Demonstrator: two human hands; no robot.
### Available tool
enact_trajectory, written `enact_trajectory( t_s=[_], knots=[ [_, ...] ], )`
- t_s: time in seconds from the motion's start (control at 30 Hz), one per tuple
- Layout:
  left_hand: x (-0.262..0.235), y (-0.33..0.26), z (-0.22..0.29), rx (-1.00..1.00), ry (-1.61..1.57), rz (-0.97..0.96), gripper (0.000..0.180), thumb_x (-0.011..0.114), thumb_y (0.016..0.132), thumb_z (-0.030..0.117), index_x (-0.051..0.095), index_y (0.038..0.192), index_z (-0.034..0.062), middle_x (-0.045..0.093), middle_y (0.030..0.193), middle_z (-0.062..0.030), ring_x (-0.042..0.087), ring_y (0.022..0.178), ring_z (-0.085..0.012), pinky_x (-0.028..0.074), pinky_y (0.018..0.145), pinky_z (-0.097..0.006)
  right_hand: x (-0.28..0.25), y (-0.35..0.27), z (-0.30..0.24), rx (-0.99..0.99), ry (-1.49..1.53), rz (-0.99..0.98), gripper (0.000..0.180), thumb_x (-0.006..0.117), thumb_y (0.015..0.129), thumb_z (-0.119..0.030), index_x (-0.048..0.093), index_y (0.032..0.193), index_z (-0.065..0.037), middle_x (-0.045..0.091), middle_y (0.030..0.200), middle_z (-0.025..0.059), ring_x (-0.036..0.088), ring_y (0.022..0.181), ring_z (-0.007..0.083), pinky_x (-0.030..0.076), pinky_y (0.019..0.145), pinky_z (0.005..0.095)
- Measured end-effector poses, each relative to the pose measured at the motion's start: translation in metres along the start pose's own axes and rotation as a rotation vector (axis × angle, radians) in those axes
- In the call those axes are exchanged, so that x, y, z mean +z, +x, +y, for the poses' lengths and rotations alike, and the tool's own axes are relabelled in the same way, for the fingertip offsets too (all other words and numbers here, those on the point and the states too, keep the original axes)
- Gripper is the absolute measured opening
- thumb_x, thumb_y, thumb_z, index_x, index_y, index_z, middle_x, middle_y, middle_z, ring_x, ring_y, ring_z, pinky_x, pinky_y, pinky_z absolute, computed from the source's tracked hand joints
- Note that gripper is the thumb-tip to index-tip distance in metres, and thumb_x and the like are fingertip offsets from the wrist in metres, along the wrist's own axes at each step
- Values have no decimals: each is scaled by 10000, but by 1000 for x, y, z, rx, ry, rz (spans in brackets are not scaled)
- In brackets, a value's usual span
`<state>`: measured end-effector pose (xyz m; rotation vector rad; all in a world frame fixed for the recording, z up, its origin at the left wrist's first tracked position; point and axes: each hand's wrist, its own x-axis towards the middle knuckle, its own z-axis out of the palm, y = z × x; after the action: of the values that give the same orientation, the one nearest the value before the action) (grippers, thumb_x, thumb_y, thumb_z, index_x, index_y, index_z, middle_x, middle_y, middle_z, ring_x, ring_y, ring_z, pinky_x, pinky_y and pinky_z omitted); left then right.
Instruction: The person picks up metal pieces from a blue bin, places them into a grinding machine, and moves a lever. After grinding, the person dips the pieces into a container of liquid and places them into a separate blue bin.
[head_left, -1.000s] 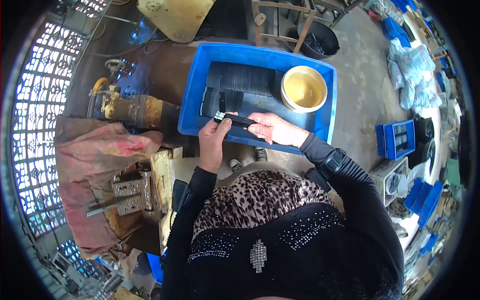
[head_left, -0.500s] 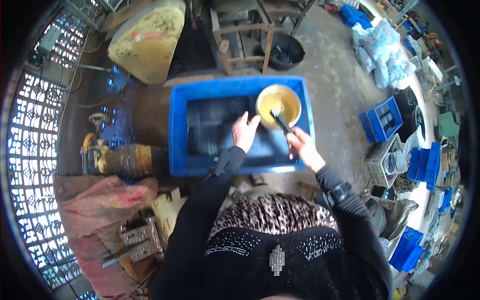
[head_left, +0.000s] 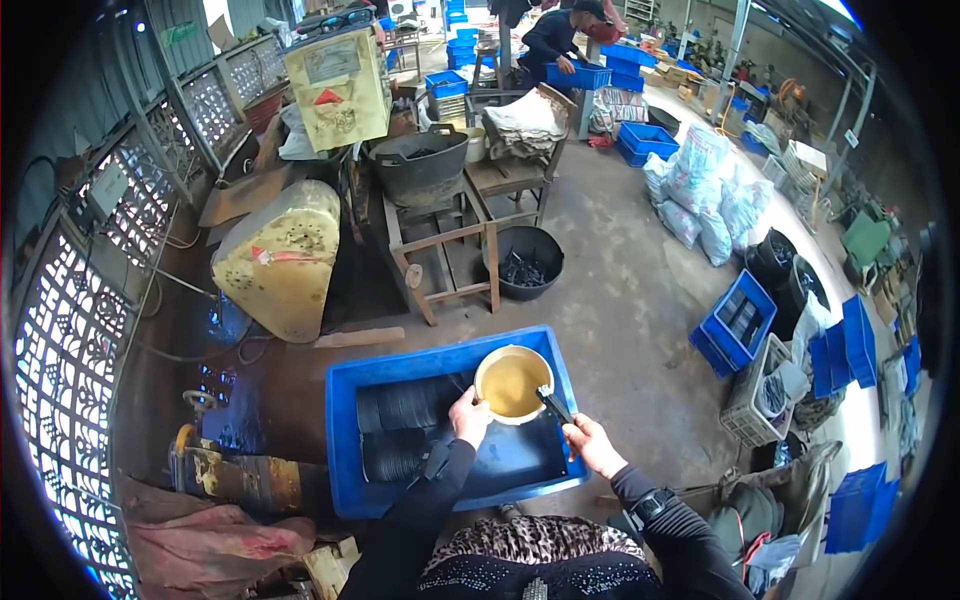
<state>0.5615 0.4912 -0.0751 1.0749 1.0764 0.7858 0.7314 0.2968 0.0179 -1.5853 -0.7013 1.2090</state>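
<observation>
My left hand (head_left: 468, 416) is at the left side of a cream tub (head_left: 480, 391) of yellowish-brown liquid, thumb and fingers closed against its rim. In my right hand (head_left: 594, 443) is a brush (head_left: 553, 402) with a dark handle; its pale tip is at the tub's right rim. The tub stands in the right part of a large blue tray (head_left: 345, 495). Rows of thin black pieces (head_left: 395, 455), stacked close together, lie in the tray's left part, partly hidden by my left forearm.
Beyond the tray stand a wooden frame (head_left: 445, 245) and a black basin (head_left: 525, 268) of dark parts. Blue crates (head_left: 738, 322), a pale crate (head_left: 757, 410) and plastic sacks (head_left: 700, 185) line the right. A stained yellow machine cover (head_left: 280, 265) is on the left. A person (head_left: 553, 48) handles a blue crate far off.
The view has tilted up, showing more of the workshop. My left hand has come against the tub. The brush tip has moved from inside the tub to its right rim.
</observation>
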Motion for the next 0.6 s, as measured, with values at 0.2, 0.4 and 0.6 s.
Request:
enact_trajectory(
  t_s=[0.2,0.4,0.6],
  knots=[
    [-1,31,14,7,98,-102,339,584,823,7,657,1153,42,675,847,-49,619,696,-96,560,604,-278,-6,0,-9,28,-28,7,151,533,993,-186,537,1028,-40,505,730,-3,504,588,93,495,511,267],
    [-5,30,23,6,114,-184,321,575,877,35,647,1190,36,679,988,-54,640,748,-125,572,617,-272,-1,-11,-15,17,-71,-3,147,527,996,-190,530,990,-43,494,696,0,504,573,95,485,515,266],
    [-13,-9,43,-108,29,-141,381,580,910,60,584,1287,2,662,1078,-85,657,823,-154,579,640,-281,5,4,-36,-236,-593,135,236,574,943,-237,542,879,-11,560,650,123,583,568,271,494,541,386]
  ],
)
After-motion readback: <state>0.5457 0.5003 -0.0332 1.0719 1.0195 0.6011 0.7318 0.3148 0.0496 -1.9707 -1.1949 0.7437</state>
